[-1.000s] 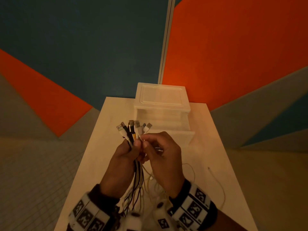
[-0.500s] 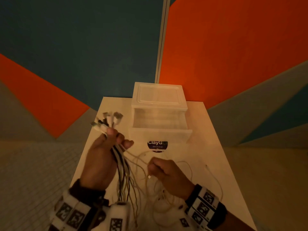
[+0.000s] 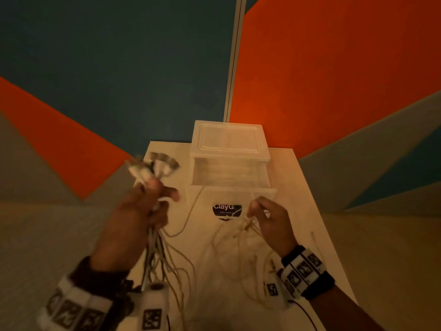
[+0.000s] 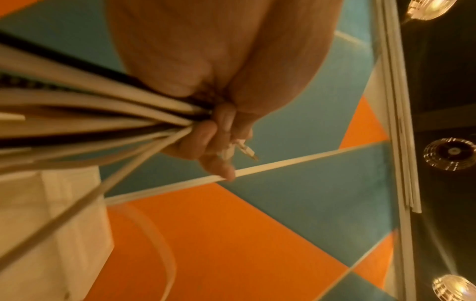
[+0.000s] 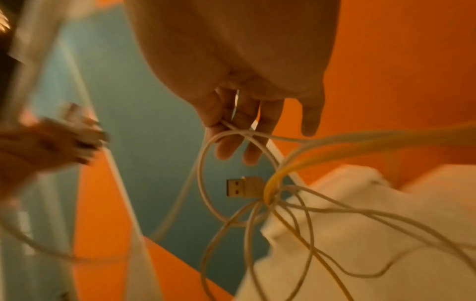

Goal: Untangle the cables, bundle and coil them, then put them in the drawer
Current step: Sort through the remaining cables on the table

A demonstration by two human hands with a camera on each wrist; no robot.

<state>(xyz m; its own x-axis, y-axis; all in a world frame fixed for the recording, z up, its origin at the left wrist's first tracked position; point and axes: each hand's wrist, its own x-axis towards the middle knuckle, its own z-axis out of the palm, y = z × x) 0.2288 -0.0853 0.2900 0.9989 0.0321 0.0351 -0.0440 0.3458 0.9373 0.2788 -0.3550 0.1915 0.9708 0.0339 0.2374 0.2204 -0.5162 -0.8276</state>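
My left hand (image 3: pixel 152 204) grips a bundle of white and black cables (image 3: pixel 155 244) just below their plugs (image 3: pixel 155 167), which fan out above the fist; the left wrist view shows the same cables (image 4: pixel 103 114) squeezed under curled fingers (image 4: pixel 206 140). Their loose ends hang down to the white table (image 3: pixel 307 211). My right hand (image 3: pixel 265 216) pinches a thin white cable (image 5: pixel 226 126) between thumb and forefinger, out of a tangle of white and yellow loops (image 5: pixel 278 195) with a USB plug (image 5: pixel 239 187). The clear drawer (image 3: pixel 231 180) stands pulled open behind both hands.
The drawer belongs to a translucent plastic box (image 3: pixel 229 139) at the table's far end. A dark round sticker (image 3: pixel 224 210) lies in front of it. A thin loose cable (image 3: pixel 315 244) runs along the table's right side. Orange and teal walls (image 3: pixel 334 68) close the back.
My hands have come apart. The left carried the plug bundle up and to the left; the right let go of it, dropped toward the table, then moved right pinching one thin cable.
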